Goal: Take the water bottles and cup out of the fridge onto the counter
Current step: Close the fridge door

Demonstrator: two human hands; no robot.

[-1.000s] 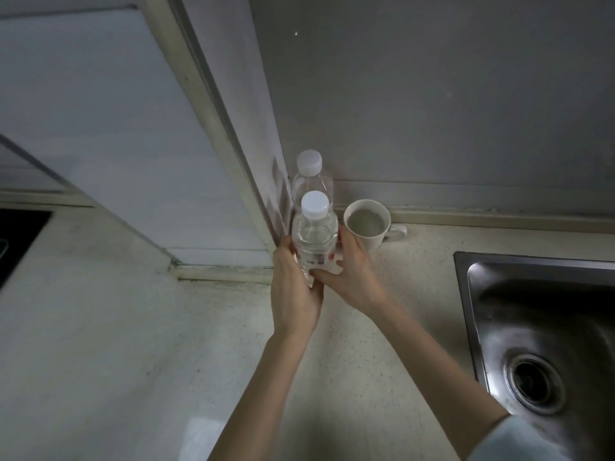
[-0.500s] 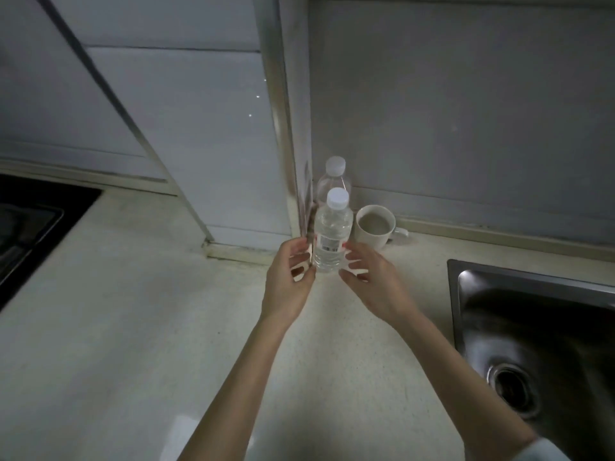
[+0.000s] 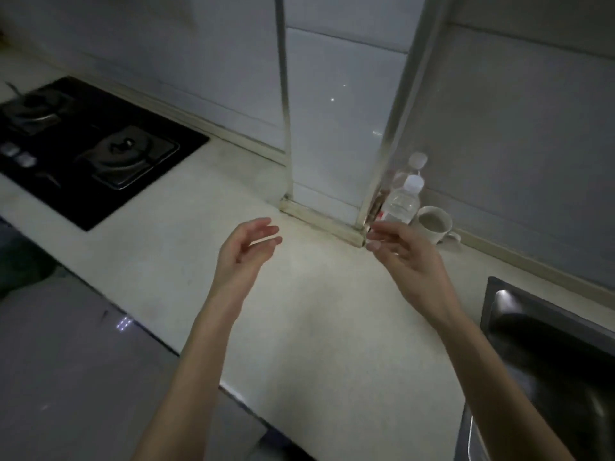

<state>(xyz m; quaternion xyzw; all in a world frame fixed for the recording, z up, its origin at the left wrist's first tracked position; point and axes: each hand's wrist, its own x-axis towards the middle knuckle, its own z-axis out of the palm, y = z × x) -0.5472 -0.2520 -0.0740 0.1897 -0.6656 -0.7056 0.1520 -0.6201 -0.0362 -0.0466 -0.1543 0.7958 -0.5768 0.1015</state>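
Observation:
Two clear water bottles with white caps stand upright on the pale counter (image 3: 299, 311) beside a tiled pillar; the front bottle (image 3: 401, 202) partly hides the back bottle (image 3: 416, 163). A white cup (image 3: 434, 224) with a handle stands just right of them against the wall. My right hand (image 3: 404, 257) hovers in front of the front bottle, fingers apart, holding nothing, and covers the bottle's base. My left hand (image 3: 244, 252) is open above the counter, well left of the bottles. No fridge is in view.
A black gas hob (image 3: 93, 154) is set into the counter at the left. A steel sink (image 3: 549, 354) lies at the right. A tiled pillar (image 3: 332, 144) juts out from the wall behind the counter. Grey floor shows at the lower left.
Both hands have let go of the front bottle and drawn back from it, the left one moving far to the left. The view has swung left, bringing the hob into sight.

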